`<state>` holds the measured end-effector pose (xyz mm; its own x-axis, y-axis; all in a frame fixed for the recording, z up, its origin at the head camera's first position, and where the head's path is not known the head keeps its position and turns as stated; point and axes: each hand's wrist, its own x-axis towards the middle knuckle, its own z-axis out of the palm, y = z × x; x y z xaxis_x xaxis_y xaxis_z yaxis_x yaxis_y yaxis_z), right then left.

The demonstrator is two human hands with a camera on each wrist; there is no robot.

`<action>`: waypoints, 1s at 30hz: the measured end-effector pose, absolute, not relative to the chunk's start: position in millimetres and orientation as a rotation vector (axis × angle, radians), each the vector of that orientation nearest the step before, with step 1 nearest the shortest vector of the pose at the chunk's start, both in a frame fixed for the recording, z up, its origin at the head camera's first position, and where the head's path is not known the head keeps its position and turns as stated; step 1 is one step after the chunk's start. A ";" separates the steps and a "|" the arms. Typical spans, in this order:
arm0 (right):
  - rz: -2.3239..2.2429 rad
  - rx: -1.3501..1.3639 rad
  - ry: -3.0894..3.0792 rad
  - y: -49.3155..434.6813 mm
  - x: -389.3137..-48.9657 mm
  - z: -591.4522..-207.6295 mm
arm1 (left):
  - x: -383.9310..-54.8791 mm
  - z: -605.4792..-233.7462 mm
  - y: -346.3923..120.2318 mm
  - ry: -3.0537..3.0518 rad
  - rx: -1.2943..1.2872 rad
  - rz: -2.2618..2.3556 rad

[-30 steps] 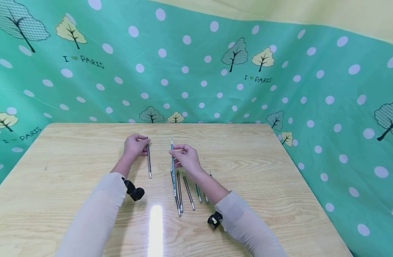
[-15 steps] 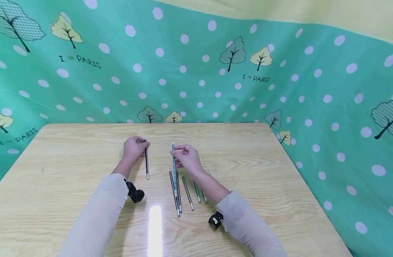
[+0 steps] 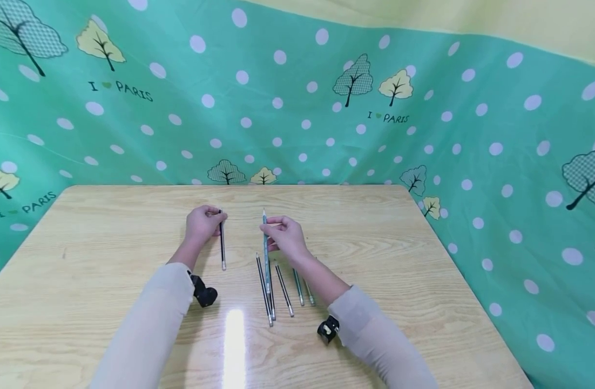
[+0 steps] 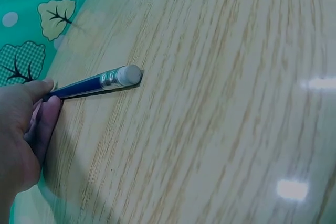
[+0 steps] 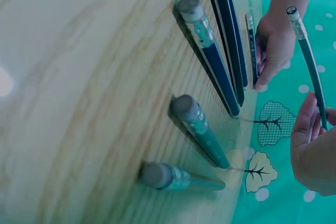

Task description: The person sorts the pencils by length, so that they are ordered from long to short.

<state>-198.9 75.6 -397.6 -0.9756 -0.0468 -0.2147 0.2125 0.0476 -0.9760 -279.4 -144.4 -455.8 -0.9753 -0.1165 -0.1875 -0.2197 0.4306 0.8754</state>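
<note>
In the head view my left hand (image 3: pixel 200 222) pinches a dark pencil (image 3: pixel 222 248) near its sharpened end. That pencil points away from me, and its white eraser (image 4: pixel 131 75) is right at the tabletop in the left wrist view. My right hand (image 3: pixel 289 237) holds a blue-green pencil (image 3: pixel 266 265) between thumb and fingers, point away from me. The right wrist view shows this pencil raised above the table, eraser end (image 5: pixel 294 15) towards the camera. From above it overlaps the dark pencils (image 3: pixel 262 281) lying beneath.
More pencils lie on the wooden table (image 3: pixel 132 227): a dark one (image 3: pixel 284 292) and a green one (image 3: pixel 298 286), with another (image 3: pixel 309 294) partly under my right forearm. A green patterned cloth (image 3: pixel 288 135) hangs behind the table and along its right side.
The blue-green pencil and my right hand have shifted slightly to the right. My left hand stays almost in place on its pencil. The head view has swung a little.
</note>
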 end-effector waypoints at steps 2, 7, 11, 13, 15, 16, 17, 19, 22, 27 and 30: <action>-2.039 0.172 2.129 76.7 -199.9 -396.9 | -279.6 -456.1 -144.7 2.572 -0.295 1.597; -2.027 0.184 2.151 77.9 -202.9 -395.6 | -279.3 -456.6 -145.2 2.563 -0.281 1.599; -2.022 0.182 2.177 77.2 -205.6 -394.3 | -279.8 -457.6 -145.7 2.563 -0.276 1.609; -2.021 0.179 2.186 76.7 -207.2 -393.7 | -280.5 -458.2 -146.2 2.562 -0.278 1.613; -2.022 0.179 2.191 76.1 -208.7 -392.3 | -280.9 -458.5 -146.8 2.558 -0.276 1.617; -2.023 0.178 2.192 75.6 -209.9 -392.1 | -281.2 -458.5 -147.4 2.554 -0.281 1.621; -2.026 0.177 2.193 75.1 -211.2 -391.8 | -281.2 -458.5 -147.8 2.551 -0.281 1.623; -2.031 0.179 2.190 73.9 -213.5 -391.0 | -281.6 -458.5 -148.3 2.548 -0.282 1.625; -2.032 0.186 2.190 71.7 -216.0 -389.7 | -282.6 -459.3 -148.3 2.549 -0.290 1.623; -2.030 0.212 2.200 67.4 -220.3 -388.0 | -282.6 -461.6 -146.9 2.560 -0.279 1.616; -2.028 0.223 2.220 64.8 -224.6 -387.5 | -281.4 -462.0 -147.2 2.578 -0.271 1.607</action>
